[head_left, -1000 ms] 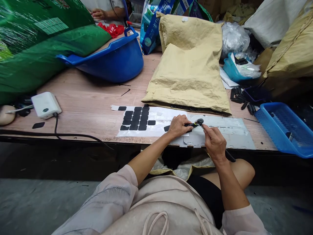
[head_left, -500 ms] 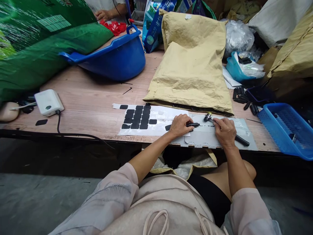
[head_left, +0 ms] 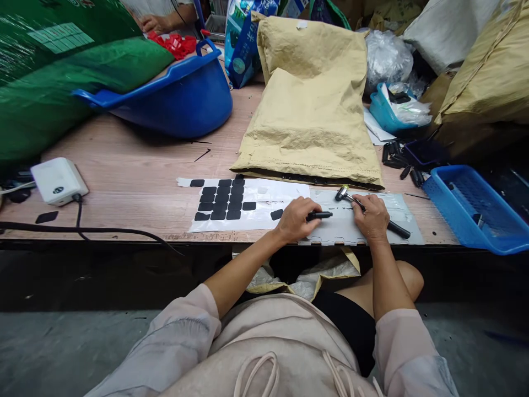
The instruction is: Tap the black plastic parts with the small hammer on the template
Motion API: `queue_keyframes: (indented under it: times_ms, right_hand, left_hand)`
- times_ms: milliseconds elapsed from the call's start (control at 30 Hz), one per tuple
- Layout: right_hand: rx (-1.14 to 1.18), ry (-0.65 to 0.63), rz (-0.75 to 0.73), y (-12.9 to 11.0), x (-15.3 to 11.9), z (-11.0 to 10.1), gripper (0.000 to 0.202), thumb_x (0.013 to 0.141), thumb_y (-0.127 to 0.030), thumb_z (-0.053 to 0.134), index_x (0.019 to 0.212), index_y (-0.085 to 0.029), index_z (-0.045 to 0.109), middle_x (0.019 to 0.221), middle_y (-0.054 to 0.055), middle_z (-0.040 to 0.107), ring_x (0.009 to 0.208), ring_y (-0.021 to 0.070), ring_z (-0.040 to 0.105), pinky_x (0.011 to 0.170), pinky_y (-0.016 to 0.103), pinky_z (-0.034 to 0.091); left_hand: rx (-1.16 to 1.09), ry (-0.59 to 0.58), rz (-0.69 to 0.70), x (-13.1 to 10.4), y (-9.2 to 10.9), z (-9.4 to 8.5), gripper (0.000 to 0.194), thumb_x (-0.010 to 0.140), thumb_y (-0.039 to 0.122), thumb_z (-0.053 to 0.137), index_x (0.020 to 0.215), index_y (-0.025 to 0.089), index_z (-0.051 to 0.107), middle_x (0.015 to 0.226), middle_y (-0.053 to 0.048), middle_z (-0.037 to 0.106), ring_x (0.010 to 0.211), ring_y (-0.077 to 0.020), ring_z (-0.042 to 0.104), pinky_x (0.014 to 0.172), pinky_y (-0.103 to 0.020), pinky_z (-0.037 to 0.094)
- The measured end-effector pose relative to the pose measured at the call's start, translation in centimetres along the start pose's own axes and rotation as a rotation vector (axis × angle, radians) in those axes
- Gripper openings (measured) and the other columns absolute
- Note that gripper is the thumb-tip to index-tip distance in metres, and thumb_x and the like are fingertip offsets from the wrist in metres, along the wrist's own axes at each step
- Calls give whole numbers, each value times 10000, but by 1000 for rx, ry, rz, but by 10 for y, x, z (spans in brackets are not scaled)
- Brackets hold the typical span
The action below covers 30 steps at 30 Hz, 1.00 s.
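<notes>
My left hand (head_left: pixel 294 221) is closed around a short black pen-like piece (head_left: pixel 321 215), whose narrow end points right over the grey mat. In my right hand (head_left: pixel 371 216) is a small hammer, gripped along its handle. Its metal head (head_left: pixel 342 193) points up and left, and the black grip (head_left: pixel 399 229) sticks out on the other side of the hand. Beneath both hands lies the grey mat (head_left: pixel 409 218) at the table's front edge. A white sheet (head_left: pixel 264 225) with several black rounded squares (head_left: pixel 222 198) adjoins it on the left; one loose square (head_left: pixel 276 214) is beside my left hand.
A large tan paper bag (head_left: pixel 309 121) lies behind the mat. On the right are a blue basket (head_left: pixel 475 204) and several black pieces (head_left: pixel 397 157). At left stand a blue basin (head_left: pixel 165 105) and a white corded box (head_left: pixel 60 181). Another person's hand (head_left: pixel 152 23) shows at the back.
The view has shifted right. My left hand has moved slightly towards me with the black piece, which shows more clearly now. The right hand keeps its hold on the hammer.
</notes>
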State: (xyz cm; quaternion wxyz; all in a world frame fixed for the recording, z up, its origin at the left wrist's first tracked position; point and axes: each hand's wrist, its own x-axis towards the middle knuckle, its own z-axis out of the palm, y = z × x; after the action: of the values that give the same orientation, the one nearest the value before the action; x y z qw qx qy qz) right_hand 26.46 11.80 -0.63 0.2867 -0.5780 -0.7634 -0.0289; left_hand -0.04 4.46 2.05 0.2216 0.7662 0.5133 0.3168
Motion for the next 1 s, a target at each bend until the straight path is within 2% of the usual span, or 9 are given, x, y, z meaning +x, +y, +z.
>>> queue_keyframes:
  times_ms: [167, 300, 400, 467, 633, 733, 800, 900, 1000]
  right_hand:
    - [-5, 8, 9, 0, 0, 0, 289, 942, -338, 595, 1120, -252, 806, 964, 88, 681, 930, 258, 558, 832, 380, 449]
    - [-20, 17, -11, 1, 0, 1, 280, 944, -337, 594, 1111, -260, 806, 954, 83, 683, 922, 255, 565, 826, 375, 455]
    - [-37, 25, -21, 0, 0, 1, 285, 948, -343, 587, 1103, -254, 810, 952, 84, 688, 918, 253, 568, 820, 367, 453]
    - [-45, 26, -24, 0, 0, 1, 283, 945, -340, 589, 1102, -255, 808, 953, 83, 689, 915, 253, 567, 817, 365, 451]
    - [-27, 12, -14, 0, 0, 0, 285, 953, -341, 580, 1109, -251, 800, 959, 88, 686, 918, 258, 561, 835, 381, 451]
    - [-25, 2, -10, 1, 0, 1, 297, 960, -352, 577, 1120, -244, 803, 967, 94, 689, 924, 264, 562, 848, 393, 452]
    - [-31, 4, -6, 2, 0, 2, 295, 961, -353, 583, 1121, -246, 806, 970, 93, 693, 924, 263, 566, 851, 395, 456]
    - [-38, 12, -5, 3, 0, 3, 283, 951, -345, 594, 1111, -252, 809, 963, 85, 696, 924, 259, 574, 841, 386, 460]
    - [-21, 11, -6, 3, 1, 3, 276, 941, -338, 600, 1101, -254, 809, 951, 80, 695, 931, 259, 576, 827, 376, 459]
  left_hand:
    - [-127, -354, 243, -73, 20, 15, 236, 953, 323, 598, 1140, 248, 720, 1005, -80, 765, 928, -217, 715, 837, -332, 547]
    - [-46, -457, -95, -111, 1, 46, 261, 930, 325, 649, 1178, 286, 722, 1041, -50, 790, 963, -240, 756, 824, -316, 568]
    - [52, -548, -402, -117, -20, 63, 348, 924, 321, 668, 1268, 289, 708, 1179, -73, 793, 1076, -286, 759, 858, -343, 588]
    - [86, -627, -463, -117, -25, 65, 388, 934, 321, 667, 1318, 271, 692, 1286, -103, 766, 1152, -302, 743, 890, -356, 584]
    - [-24, -731, -194, -105, 6, 31, 264, 898, 298, 724, 1158, 268, 760, 1073, -66, 808, 955, -261, 762, 758, -305, 531]
    - [-223, -633, -97, -72, 23, -9, 186, 926, 372, 719, 1060, 263, 788, 834, -6, 780, 739, -175, 712, 663, -249, 467]
    - [-224, -455, -189, -39, 21, -34, 230, 979, 388, 647, 1082, 238, 788, 859, -14, 785, 735, -168, 703, 671, -252, 478]
    - [141, -101, -487, 11, 0, -65, 287, 1015, 282, 538, 1169, 222, 773, 969, -66, 797, 842, -236, 725, 725, -315, 508]
    - [428, 34, -636, 46, -22, -83, 343, 996, 203, 482, 1166, 224, 779, 1097, -122, 789, 1041, -325, 725, 858, -396, 531]
